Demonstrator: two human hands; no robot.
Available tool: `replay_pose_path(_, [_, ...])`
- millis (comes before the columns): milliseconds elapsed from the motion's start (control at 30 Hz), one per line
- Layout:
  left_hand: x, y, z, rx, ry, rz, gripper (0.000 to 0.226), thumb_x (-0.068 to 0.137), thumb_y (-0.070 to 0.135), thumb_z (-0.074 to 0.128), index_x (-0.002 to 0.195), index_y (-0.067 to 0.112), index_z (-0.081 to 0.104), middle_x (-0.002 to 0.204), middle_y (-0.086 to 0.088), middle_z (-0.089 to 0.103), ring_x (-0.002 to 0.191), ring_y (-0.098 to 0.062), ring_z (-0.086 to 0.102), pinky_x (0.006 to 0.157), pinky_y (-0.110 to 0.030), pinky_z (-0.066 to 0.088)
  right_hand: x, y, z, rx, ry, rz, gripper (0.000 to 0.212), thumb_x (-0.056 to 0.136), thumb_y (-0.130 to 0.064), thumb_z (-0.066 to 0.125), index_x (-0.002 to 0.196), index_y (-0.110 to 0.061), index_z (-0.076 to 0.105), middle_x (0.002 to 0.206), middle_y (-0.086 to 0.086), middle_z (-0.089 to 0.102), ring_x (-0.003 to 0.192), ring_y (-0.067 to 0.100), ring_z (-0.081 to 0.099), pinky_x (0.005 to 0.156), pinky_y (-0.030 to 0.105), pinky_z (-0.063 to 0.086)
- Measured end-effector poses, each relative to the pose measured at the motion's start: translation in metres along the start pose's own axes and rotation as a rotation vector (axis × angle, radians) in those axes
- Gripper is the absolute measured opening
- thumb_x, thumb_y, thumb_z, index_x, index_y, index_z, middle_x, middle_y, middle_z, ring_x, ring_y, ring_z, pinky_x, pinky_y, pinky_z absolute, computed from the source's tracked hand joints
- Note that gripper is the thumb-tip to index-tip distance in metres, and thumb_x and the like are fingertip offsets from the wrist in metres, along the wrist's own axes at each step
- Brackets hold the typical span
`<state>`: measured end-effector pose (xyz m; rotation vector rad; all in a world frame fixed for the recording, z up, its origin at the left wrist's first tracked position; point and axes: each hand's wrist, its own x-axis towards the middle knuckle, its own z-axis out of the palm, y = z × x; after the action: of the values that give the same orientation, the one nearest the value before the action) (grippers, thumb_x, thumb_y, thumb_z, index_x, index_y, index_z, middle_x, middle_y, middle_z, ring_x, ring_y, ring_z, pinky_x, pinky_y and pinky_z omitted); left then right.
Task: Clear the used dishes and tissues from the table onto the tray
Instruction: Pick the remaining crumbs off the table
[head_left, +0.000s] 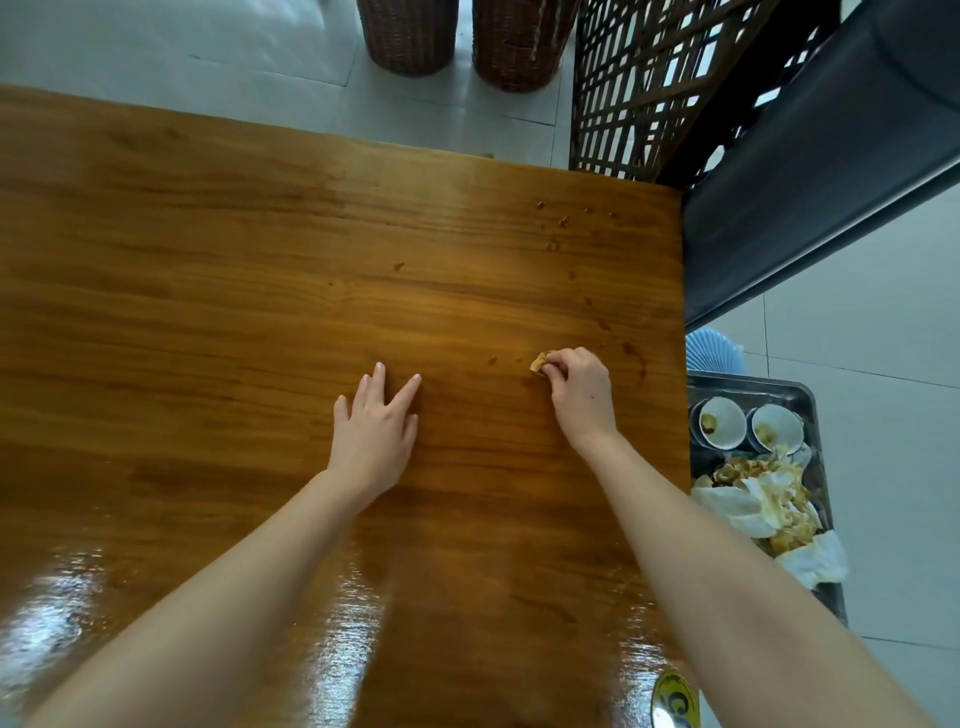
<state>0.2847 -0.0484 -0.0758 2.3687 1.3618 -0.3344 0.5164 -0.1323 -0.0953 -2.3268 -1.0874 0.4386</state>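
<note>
The right hand (576, 382) pinches a small stained scrap (540, 362) – probably tissue – against the desk (208, 260), near the edge where the tray (810, 410) waits with bowls (722, 422) and tissues (753, 506); the left hand (374, 428) lies flat with straight fingers, seemingly for support

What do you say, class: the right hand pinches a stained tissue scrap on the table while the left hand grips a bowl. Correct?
No. In the head view the left hand lies open and flat on the table, gripping nothing; the right hand does pinch the stained tissue scrap there.
</note>
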Motion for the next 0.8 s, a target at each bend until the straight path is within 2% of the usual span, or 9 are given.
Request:
replay_pose_path(67, [0.003,0.000,-0.002,0.007,-0.009,0.007,0.053,0.102,0.040,0.031,0.152,0.036,0.015,0.161,-0.010,0.006,0.148,-0.028,0.006,0.117,-0.050,0.010,-0.007,-0.012,0.011,-0.003,-0.016,-0.032,0.019,0.094,-0.014,0.057,0.108,-0.009,0.068,0.100,0.003,0.065,0.097,0.013,0.055,0.083,0.015,0.037])
replay_pose_path(200, [0.010,0.000,-0.005,0.033,-0.022,0.017,0.053,0.102,0.042,0.030,0.152,0.037,0.013,0.161,-0.010,0.005,0.148,-0.028,0.005,0.117,-0.050,0.011,-0.026,-0.030,0.030,0.027,-0.027,-0.071,0.019,0.093,-0.011,0.058,0.109,-0.010,0.069,0.101,0.002,0.065,0.098,0.013,0.057,0.084,0.014,0.039])
replay_pose_path(300, [0.017,0.000,-0.008,0.044,-0.025,0.018,0.053,0.102,0.043,0.030,0.151,0.038,0.013,0.161,-0.010,0.005,0.148,-0.028,0.006,0.117,-0.050,0.011,-0.033,-0.046,0.043,0.012,-0.043,-0.139,0.020,0.093,-0.011,0.056,0.110,-0.009,0.068,0.102,0.003,0.066,0.098,0.015,0.057,0.088,0.021,0.044])
replay_pose_path(467, [0.024,0.000,-0.011,0.071,-0.085,0.019,0.052,0.102,0.044,0.030,0.151,0.040,0.014,0.161,-0.010,0.005,0.148,-0.028,0.006,0.116,-0.053,0.010,-0.021,-0.064,0.053,-0.014,-0.031,-0.186,0.019,0.094,-0.009,0.055,0.107,-0.007,0.068,0.099,0.006,0.066,0.094,0.018,0.057,0.084,0.028,0.049])
replay_pose_path(533, [0.025,-0.001,-0.011,0.090,-0.088,0.029,0.052,0.101,0.045,0.030,0.151,0.039,0.014,0.161,-0.010,0.006,0.148,-0.029,0.007,0.116,-0.054,0.010,-0.010,-0.066,0.053,0.009,-0.015,-0.147,0.019,0.094,-0.009,0.055,0.107,-0.007,0.068,0.099,0.006,0.066,0.095,0.018,0.057,0.083,0.026,0.048])
replay_pose_path(633, [0.027,-0.002,-0.011,0.108,-0.089,0.044,0.053,0.101,0.046,0.031,0.151,0.038,0.014,0.161,-0.012,0.006,0.148,-0.031,0.008,0.116,-0.054,0.009,0.002,-0.058,0.048,0.068,0.045,0.014,0.019,0.095,-0.011,0.055,0.109,-0.009,0.068,0.101,0.004,0.065,0.098,0.016,0.057,0.081,0.017,0.042])
replay_pose_path(800, [0.028,-0.001,-0.011,0.120,-0.118,0.040,0.056,0.100,0.049,0.031,0.151,0.038,0.012,0.161,-0.012,0.004,0.148,-0.032,0.006,0.116,-0.054,0.007,0.002,-0.013,0.016,0.064,0.110,0.135,0.021,0.094,-0.013,0.056,0.113,-0.009,0.066,0.105,0.004,0.064,0.103,0.016,0.057,0.087,0.019,0.043])
